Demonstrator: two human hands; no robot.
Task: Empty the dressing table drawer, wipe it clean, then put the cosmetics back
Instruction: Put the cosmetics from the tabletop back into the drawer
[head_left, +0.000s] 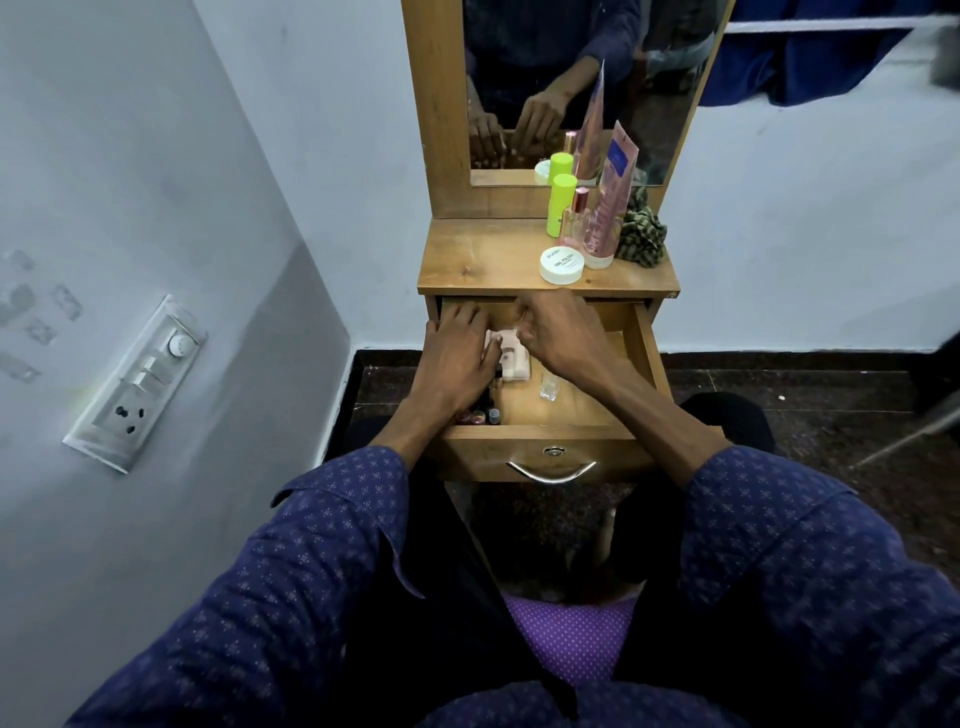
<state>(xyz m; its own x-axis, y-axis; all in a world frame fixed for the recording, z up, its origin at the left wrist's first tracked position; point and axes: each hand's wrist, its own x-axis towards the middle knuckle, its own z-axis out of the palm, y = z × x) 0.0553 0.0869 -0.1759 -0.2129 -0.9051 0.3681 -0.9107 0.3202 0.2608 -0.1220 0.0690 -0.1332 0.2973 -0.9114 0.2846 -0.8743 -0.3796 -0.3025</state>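
Blue sleeves reach forward into the open drawer; the left hand lies fingers-spread on a pinkish packet, long axis front-to-back, while the right hand pinches its far end

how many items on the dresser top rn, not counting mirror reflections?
5, all at the right rear of the tabletop: white jar in front, green-capped bottle, perfume bottle, pink tube, and a bunched checked cloth at far right. More could hide behind them.
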